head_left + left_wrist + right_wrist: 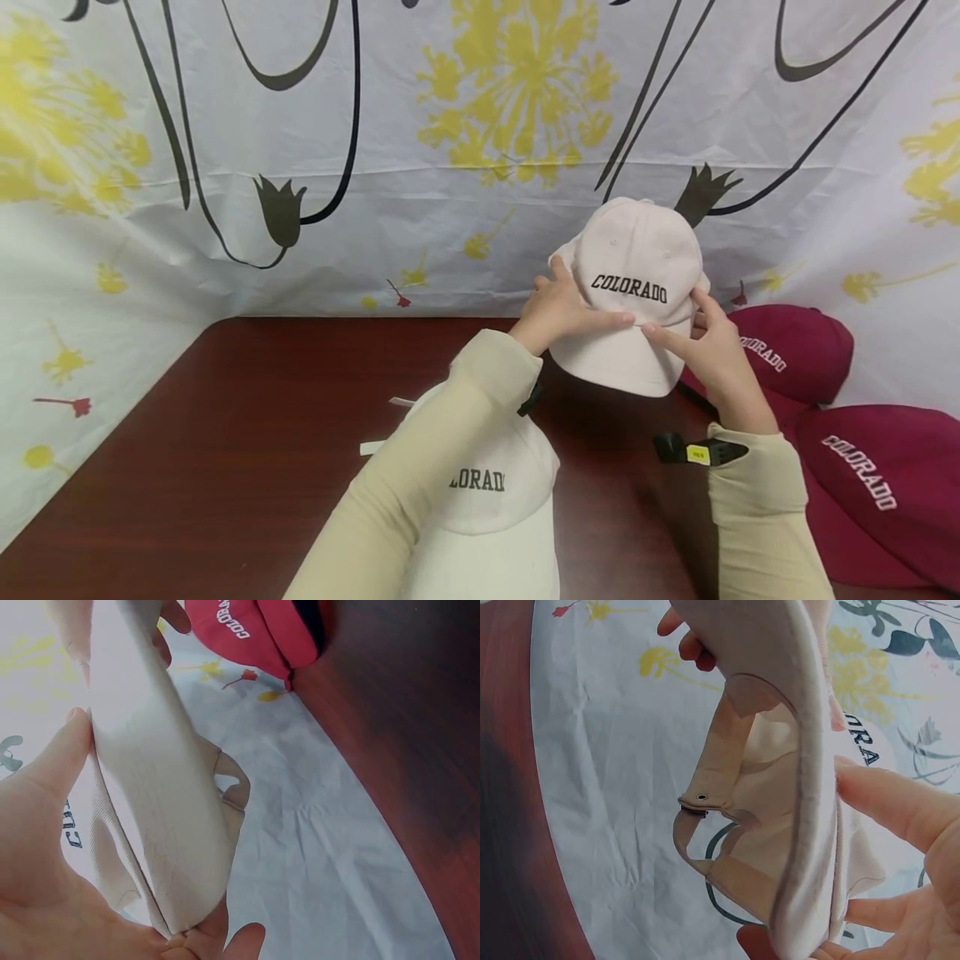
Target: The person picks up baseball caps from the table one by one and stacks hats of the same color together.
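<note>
Holding white cap (637, 258) | head only: second white cap (513, 508) | right wrist: eyelet (702, 797)

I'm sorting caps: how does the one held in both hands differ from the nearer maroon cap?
The held cap is off-white; the nearer maroon cap is deep red. The held cap's lettering is dark, the maroon cap's pale. The held cap is raised above the table; the maroon cap lies at right. Both read COLORADO.

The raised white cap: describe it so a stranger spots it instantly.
Find the dark red table, then its far edge. Right of centre there, two hands hold a white cap reading COLORADO. It alone is raised; the other white cap lies on the table, two maroon caps at right.
</note>
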Tool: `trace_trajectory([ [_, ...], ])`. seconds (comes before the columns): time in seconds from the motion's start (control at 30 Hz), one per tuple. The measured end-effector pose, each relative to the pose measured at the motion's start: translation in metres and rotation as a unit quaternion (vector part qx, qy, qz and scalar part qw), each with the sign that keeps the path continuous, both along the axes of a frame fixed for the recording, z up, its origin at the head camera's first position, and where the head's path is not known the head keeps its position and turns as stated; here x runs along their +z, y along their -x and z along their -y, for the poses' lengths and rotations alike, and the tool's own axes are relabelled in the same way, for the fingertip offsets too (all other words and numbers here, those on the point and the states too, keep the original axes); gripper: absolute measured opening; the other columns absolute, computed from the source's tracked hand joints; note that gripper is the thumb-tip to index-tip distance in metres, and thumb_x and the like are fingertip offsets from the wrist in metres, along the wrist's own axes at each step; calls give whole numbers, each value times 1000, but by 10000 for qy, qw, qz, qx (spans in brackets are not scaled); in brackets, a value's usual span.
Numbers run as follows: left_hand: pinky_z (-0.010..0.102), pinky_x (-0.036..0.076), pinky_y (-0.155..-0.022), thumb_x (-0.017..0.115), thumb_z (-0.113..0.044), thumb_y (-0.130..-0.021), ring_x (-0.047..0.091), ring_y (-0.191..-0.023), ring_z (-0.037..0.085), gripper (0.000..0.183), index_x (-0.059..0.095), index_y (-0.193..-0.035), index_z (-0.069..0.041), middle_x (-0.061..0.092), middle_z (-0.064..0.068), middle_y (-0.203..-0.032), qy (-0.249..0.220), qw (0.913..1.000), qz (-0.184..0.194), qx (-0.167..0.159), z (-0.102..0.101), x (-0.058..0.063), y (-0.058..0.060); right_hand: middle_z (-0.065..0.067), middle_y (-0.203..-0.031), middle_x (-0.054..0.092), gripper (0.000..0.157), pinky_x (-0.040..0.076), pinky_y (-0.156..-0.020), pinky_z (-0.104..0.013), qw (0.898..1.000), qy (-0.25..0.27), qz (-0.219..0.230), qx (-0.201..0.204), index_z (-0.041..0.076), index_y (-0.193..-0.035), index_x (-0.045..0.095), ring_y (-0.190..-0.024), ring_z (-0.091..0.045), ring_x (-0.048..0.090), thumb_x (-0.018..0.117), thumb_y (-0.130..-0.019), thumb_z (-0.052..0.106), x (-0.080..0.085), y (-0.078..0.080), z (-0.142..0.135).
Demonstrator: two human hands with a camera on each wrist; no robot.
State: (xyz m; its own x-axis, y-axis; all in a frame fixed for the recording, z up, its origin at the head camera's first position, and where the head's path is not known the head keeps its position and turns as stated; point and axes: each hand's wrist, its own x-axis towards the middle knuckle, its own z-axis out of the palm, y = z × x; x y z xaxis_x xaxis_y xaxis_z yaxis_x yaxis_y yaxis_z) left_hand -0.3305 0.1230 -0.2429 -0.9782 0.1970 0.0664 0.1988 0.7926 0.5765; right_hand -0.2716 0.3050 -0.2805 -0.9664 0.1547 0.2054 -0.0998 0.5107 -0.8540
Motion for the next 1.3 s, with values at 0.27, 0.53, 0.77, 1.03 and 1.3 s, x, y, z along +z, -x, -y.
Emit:
trace_trajectory([
  [0.27, 35, 45, -75, 71, -70, -57, 53, -90, 25, 121, 9, -143, -12, 42, 15, -119, -38, 9997, -205, -84, 14, 6, -10, -24, -129, 39, 85, 42, -68, -14, 9999, -49, -122, 67, 10, -148, 9, -107, -28, 46, 63, -86, 33, 5, -7, 9],
  [0.53, 35, 46, -73, 71, -70, -55, 53, -90, 24, 121, 12, -143, -12, 44, 16, -118, -101, 9989, -448, -111, 24, 9, -17, -24, -130, 40, 84, 43, -67, -12, 9994, -147, -286, 117, 11, -148, 12, -102, -21, 49, 64, -85, 32, 9, -13, 16],
  [0.77, 36, 46, -72, 71, -70, -56, 53, -89, 25, 121, 11, -143, -11, 43, 17, -118, -102, 9988, -442, -157, 28, 10, -23, -23, -131, 39, 85, 42, -67, -11, 9994, -142, -306, 97, 12, -148, 11, -105, -23, 48, 65, -85, 31, 11, -17, 18],
  [1.03, 34, 46, -71, 73, -66, -57, 55, -89, 25, 121, 10, -143, -10, 44, 17, -118, -203, 9984, -406, -328, 37, 9, -26, -25, -131, 38, 86, 43, -65, -11, 9995, -125, -252, 175, 12, -148, 9, -105, -27, 49, 65, -85, 31, 13, -22, 23],
  [1.3, 34, 46, -72, 73, -65, -58, 56, -93, 28, 119, 11, -142, -7, 44, 19, -117, -94, 9985, -416, -355, 46, 11, -32, -25, -130, 40, 86, 43, -65, -10, 9990, -188, -338, 211, 11, -148, 11, -102, -22, 51, 66, -84, 30, 16, -26, 30],
])
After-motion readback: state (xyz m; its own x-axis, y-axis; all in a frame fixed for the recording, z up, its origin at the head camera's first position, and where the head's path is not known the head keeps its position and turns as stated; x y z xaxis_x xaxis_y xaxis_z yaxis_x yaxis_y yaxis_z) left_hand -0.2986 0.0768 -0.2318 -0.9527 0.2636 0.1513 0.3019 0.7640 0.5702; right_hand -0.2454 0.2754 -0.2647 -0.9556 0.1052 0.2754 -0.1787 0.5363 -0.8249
